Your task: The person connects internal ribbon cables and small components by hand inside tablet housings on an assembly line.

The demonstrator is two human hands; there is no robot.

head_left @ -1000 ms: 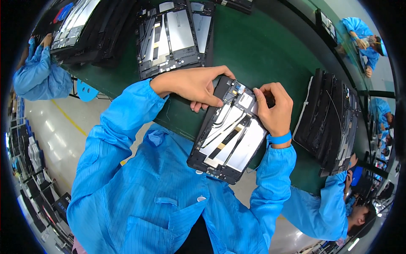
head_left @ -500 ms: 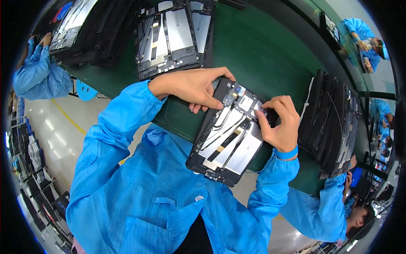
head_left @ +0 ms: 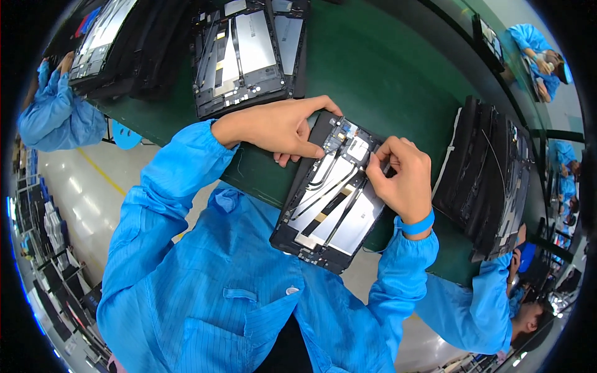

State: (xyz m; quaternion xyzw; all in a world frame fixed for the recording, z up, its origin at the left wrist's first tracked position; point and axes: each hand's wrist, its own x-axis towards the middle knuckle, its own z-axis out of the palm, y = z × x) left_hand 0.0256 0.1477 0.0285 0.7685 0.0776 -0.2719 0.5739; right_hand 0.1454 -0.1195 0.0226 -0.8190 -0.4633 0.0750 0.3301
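Note:
An opened tablet (head_left: 336,208) lies tilted over the near edge of the green table, its inside facing up with silver battery cells, dark flat cables and small circuit boards. My left hand (head_left: 280,130) grips its far left corner, thumb on the board and fingers along the outer side. At the far right part of the tablet is my right hand (head_left: 404,177), thumb and forefinger pinched together over the inside. Whatever sits between those fingertips is hidden or too small to make out. A blue band (head_left: 417,224) circles my right wrist.
Beyond my left hand lie more opened tablets (head_left: 249,56) in a pile. Dark tablet parts (head_left: 482,180) are stacked at the right, another stack (head_left: 143,56) at the far left. Co-workers in blue sit on both sides. The green table (head_left: 373,68) runs between the stacks.
My right hand has shifted slightly left over the tablet, and its thumb and forefinger have come together. My left hand keeps its hold on the corner.

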